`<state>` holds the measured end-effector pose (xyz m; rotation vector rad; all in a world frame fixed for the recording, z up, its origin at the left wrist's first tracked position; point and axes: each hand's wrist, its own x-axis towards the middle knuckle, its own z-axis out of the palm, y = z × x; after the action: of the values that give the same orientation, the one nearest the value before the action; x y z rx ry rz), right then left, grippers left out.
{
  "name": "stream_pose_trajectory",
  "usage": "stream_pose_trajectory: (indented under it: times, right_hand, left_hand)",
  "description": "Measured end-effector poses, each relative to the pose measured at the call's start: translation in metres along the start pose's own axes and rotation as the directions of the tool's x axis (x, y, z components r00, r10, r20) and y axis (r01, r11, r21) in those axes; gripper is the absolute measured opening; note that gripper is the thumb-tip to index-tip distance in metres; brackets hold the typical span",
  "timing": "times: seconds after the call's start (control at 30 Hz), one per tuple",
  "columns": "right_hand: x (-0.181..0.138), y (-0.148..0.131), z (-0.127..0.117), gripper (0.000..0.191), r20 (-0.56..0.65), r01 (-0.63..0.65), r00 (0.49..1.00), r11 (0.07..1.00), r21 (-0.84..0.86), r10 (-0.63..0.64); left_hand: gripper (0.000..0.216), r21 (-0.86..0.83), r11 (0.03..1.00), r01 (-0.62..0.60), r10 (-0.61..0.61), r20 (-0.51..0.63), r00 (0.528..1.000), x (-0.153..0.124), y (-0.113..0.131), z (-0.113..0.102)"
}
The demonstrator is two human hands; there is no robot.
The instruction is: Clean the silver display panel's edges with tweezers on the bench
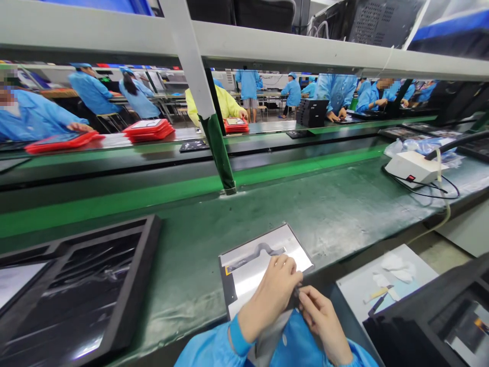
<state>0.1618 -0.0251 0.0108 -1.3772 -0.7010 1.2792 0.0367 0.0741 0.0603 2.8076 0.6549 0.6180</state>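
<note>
A silver-backed flat panel [244, 288] with dark edges lies on the green bench in front of me. A grey ribbon cable [250, 257] with an orange-edged end runs across its upper part. My left hand [273, 288], with a blue band at the wrist, is over the panel's right side with its fingers curled and closed. Close by, at the panel's lower right corner, my right hand [323, 318] pinches with thumb and forefinger. The fingertips of both hands meet at something small and dark, too hidden to name.
A black foam tray [147, 260] sits at left, another dark tray [412, 331] at lower right. Beside that, a white board [351, 290] bears a yellow-handled tool [378, 294]. A metal post [217, 153] rises mid-bench; a white box with cables [412, 165] stands right. Co-workers sit beyond the line.
</note>
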Motion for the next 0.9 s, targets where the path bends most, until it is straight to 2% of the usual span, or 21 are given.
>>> stream_pose_trajectory:
  times: [0.1,0.2,0.4,0.6,0.77,0.9]
  right_hand:
    - [0.001,-0.001,0.000,0.058,0.018,-0.036,0.999,0.999,-0.006,0.036]
    - [0.001,-0.001,0.002,0.059,0.047,-0.090,0.995,0.994,0.064,0.087]
    - [0.000,-0.004,0.007,0.053,0.079,-0.138,0.989,0.974,0.180,0.125]
    - [-0.002,-0.007,0.006,0.057,0.033,-0.158,0.987,0.973,0.169,0.155]
    - [-0.002,-0.008,0.007,0.065,-0.001,-0.199,0.979,0.965,0.171,0.202]
    - [-0.002,-0.008,0.007,0.063,-0.003,-0.199,0.979,0.964,0.176,0.202]
  left_hand:
    - [0.014,0.010,0.998,0.055,-0.054,-0.023,0.998,0.013,-0.009,-0.002]
    - [0.014,0.020,0.993,0.119,-0.118,-0.058,0.991,0.011,-0.015,-0.005]
    - [0.016,0.011,0.986,0.164,-0.162,-0.114,0.980,-0.023,-0.009,-0.010]
    - [0.019,-0.079,0.983,0.168,-0.183,-0.235,0.955,-0.045,-0.006,0.002]
    - [0.021,-0.025,0.990,0.139,-0.141,-0.206,0.968,-0.061,-0.012,-0.001]
    - [0.037,0.064,0.989,0.132,-0.117,-0.191,0.975,-0.077,-0.019,-0.010]
